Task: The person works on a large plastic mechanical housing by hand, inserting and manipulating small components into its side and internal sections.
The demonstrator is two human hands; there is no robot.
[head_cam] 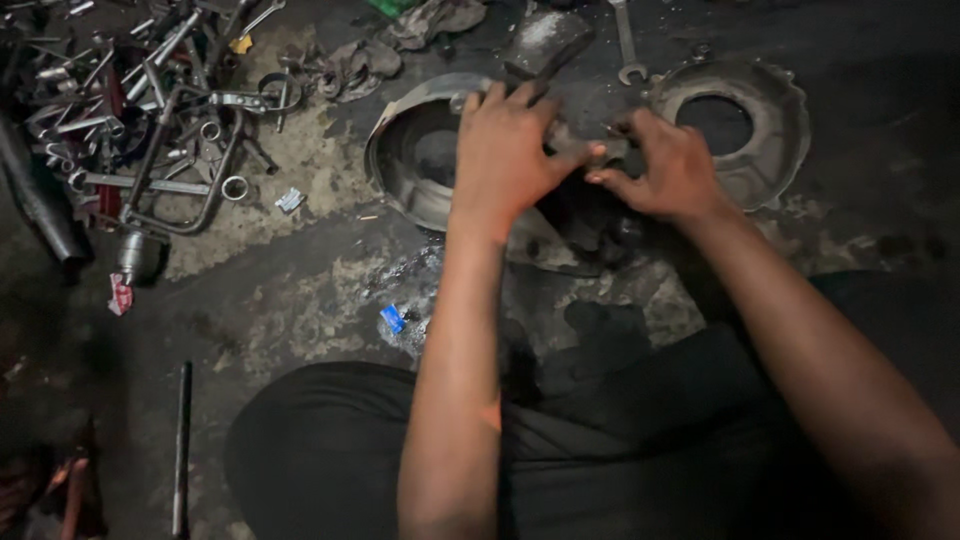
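Note:
My left hand (510, 150) lies over a dark, greasy machine part (590, 225) on the floor, its thumb stretched right towards my right hand (665, 165). Between the two hands sits a small metal piece (610, 150), pinched by the fingertips of my right hand and touched by my left thumb. A round metal housing (410, 150) like a shallow bowl lies under and left of my left hand. The part beneath my palms is mostly hidden.
A flat metal ring cover (760, 110) lies to the right. A spanner (628, 45) rests at the top. Several wrenches, rods and a bent frame (170, 130) are heaped at upper left. Rags (365, 65), a long rod (182, 440), oily stained floor.

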